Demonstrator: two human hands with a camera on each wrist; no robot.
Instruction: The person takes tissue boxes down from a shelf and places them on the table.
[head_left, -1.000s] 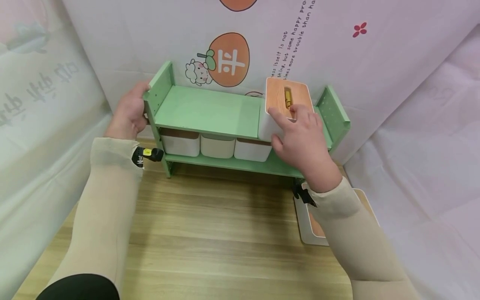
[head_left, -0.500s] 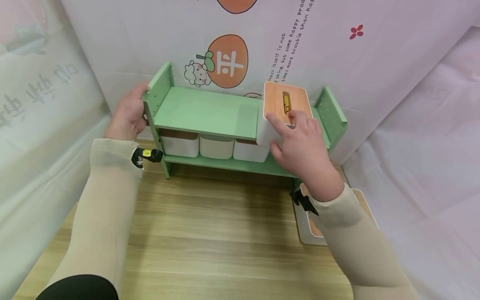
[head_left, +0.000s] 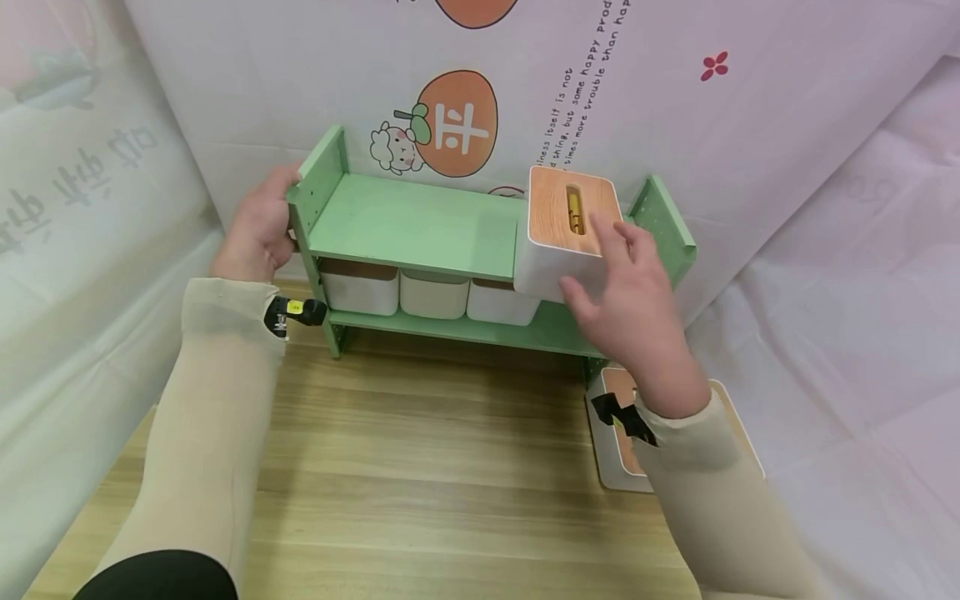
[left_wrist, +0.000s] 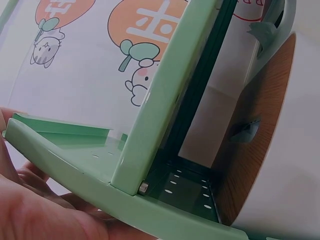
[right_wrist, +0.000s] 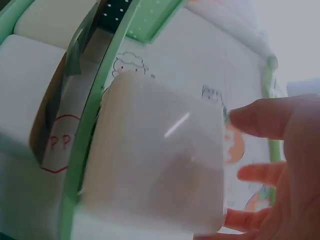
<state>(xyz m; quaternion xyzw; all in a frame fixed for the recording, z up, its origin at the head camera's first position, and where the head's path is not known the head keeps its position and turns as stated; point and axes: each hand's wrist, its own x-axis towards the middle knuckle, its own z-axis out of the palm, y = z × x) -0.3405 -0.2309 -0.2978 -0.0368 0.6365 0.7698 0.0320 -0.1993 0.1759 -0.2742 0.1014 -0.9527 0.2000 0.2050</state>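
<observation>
A two-tier green shelf rack stands against the printed backdrop. My left hand grips its left side panel; in the left wrist view the fingers of that hand pass behind the panel's edge. On the upper tier, toward the right, sits a white tissue box with a wood-grain lid and something yellow in its slot. The box's front overhangs the tier's front edge. My right hand is at the box's front right corner, fingers spread and thumb before its front face. In the right wrist view, fingertips lie right at the box's edge.
Several pale bins line the lower tier. On the wood-grain floor at right is another white box with a wood-grain lid, partly hidden by my right forearm. White cloth walls hang on both sides.
The tissue box has shifted slightly toward me on the upper tier. My right hand has since lifted off its lid and moved right and down. My left hand stays on the panel.
</observation>
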